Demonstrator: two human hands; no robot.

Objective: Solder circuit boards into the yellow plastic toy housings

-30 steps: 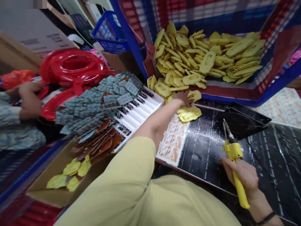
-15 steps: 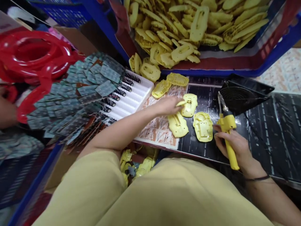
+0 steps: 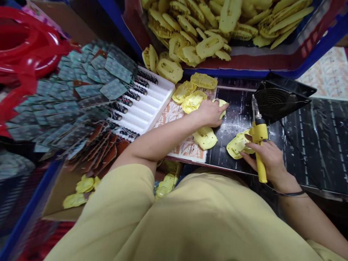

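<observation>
My left hand lies over a yellow plastic shell on the dark board, fingers curled on it. Two more shells sit just left of that hand, and another lies below it. My right hand is closed round a yellow-handled soldering iron, tip pointing away from me, while its fingertips touch a further yellow shell on the board.
A blue crate heaped with yellow shells stands at the back. Left are a white tray with dark springs, a pile of grey-green circuit boards, red plastic rings. A black fan sits right of the iron.
My left hand pulled back from the crate's heap and brought shells onto the board, then slid up over one. My right hand with the iron moved onto the right-hand shell.
</observation>
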